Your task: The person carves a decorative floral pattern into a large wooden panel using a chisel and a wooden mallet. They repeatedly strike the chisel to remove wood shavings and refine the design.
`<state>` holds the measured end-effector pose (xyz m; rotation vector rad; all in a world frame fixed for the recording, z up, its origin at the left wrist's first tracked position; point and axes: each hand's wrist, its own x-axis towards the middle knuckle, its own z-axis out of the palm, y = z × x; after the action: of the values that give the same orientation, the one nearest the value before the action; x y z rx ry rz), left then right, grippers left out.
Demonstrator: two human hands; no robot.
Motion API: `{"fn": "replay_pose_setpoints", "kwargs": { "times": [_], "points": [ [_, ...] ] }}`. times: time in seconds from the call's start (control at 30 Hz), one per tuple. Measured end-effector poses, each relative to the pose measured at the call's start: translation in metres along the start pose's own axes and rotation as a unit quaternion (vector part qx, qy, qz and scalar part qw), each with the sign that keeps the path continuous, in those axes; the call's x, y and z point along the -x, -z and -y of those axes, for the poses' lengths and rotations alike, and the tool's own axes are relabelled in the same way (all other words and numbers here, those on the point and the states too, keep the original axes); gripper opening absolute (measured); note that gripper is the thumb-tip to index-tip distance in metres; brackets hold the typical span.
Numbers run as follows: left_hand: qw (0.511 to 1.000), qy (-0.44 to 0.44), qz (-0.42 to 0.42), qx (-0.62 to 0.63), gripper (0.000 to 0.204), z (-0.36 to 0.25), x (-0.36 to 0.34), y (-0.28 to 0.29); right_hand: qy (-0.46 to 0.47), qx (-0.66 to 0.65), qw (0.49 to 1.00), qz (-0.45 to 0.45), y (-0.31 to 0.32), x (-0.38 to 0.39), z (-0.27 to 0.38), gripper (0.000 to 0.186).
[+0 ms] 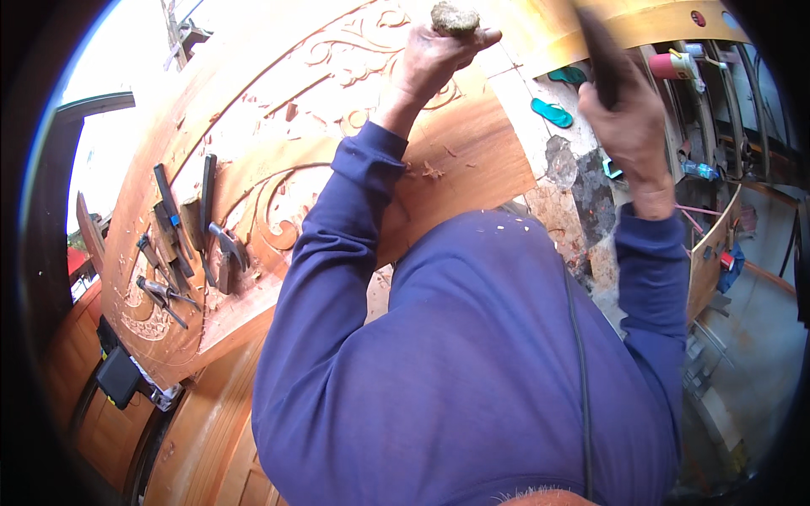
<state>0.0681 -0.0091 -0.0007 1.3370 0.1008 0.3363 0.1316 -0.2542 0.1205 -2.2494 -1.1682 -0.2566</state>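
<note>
Over the carved wooden panel (485,139): left hand (426,66), clenched round a chisel-like tool (455,17), battered pale butt uppermost; lower end hidden by the fist, so impossible to tell whether touching the wood.
Beyond the panel's right edge: right hand (629,126), closed round a dark, elongated tool (606,63); too blurred to tell the exact kind.
Carving: scrolls and leafy curls in relief, spread across the panel in front of and to the left of the person; partly washed out by bright light.
Wood chips (432,171): scattered over the panel, with a small heap to the right of the left forearm.
Tool cluster (173,232): several chisels and other hand tools, lying close together on the panel's left part, well apart from both hands.
Sleeves (316,219): dark blue, reaching to the wrists.
Floor (561,198): worn and patchy, to the right of the panel; teal flip-flops (553,112) lying near the right hand.
Upper right: red-and-white cup (671,66), beside a curved, pale wooden piece (540,38).
</note>
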Motion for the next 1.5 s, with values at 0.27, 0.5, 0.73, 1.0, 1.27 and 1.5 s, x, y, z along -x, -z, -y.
{"fn": "replay_pose_setpoints", "kwargs": {
  "times": [0.27,0.5,0.73,1.0,1.27,1.5],
  "points": [
    [0.989,-0.006,-0.053,0.135,0.018,-0.017,0.024,0.025,-0.034,-0.001,0.994,0.102,-0.011,0.021,0.0,0.089],
    [0.942,-0.246,-0.127,0.19,0.022,-0.077,0.127,0.053,-0.357,-0.373,0.855,0.051,-0.041,0.115,0.001,0.053],
    [0.878,0.01,-0.446,-0.173,0.009,-0.131,0.168,0.039,-0.313,-0.483,0.816,0.048,-0.054,0.118,0.001,0.039],
    [0.917,-0.095,-0.383,-0.053,0.042,-0.084,0.158,-0.015,-0.299,-0.531,0.781,0.135,-0.066,0.094,-0.037,0.04],
    [0.859,-0.052,-0.424,-0.283,0.023,-0.061,0.166,-0.032,-0.293,-0.477,0.808,0.183,-0.045,0.104,-0.078,0.047],
    [0.724,0.242,-0.419,-0.492,0.052,-0.035,0.246,-0.042,-0.309,-0.579,0.734,0.174,-0.049,0.1,-0.074,0.031]
  ]
}}
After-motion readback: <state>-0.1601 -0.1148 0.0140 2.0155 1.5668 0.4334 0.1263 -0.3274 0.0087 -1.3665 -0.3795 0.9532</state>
